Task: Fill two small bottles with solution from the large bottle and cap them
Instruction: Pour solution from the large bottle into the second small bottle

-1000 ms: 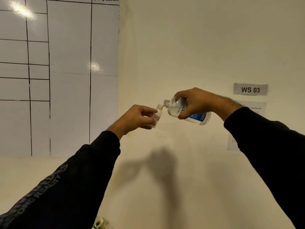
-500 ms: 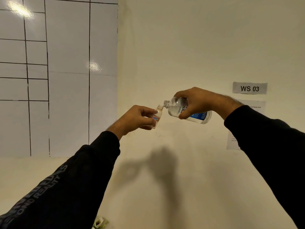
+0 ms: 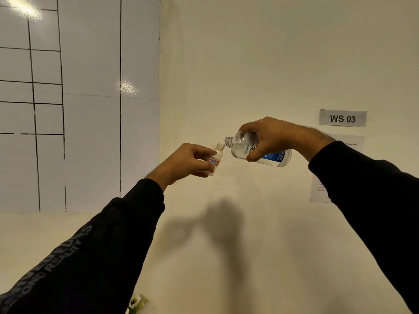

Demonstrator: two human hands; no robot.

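Note:
My left hand (image 3: 184, 160) grips a small white bottle (image 3: 216, 157) with a red and blue label, uncapped and held nearly upright. My right hand (image 3: 269, 138) grips the large clear bottle (image 3: 240, 147) with a blue label, tipped almost on its side. Its open threaded neck points left and sits right at the mouth of the small bottle. Clear liquid lies in the large bottle's lower side. Both are held in the air in front of a wall. No second small bottle or caps are in view.
A cream wall fills the view. A white board (image 3: 90, 109) with a black grid hangs at the left. A grey "WS 03" sign (image 3: 342, 118) and a paper sheet (image 3: 317, 191) are on the wall at the right. Something pale with green (image 3: 136, 303) peeks in at the bottom edge.
Both hands and bottles hold almost the same pose across the frames. The view has drifted slightly, nothing else differs.

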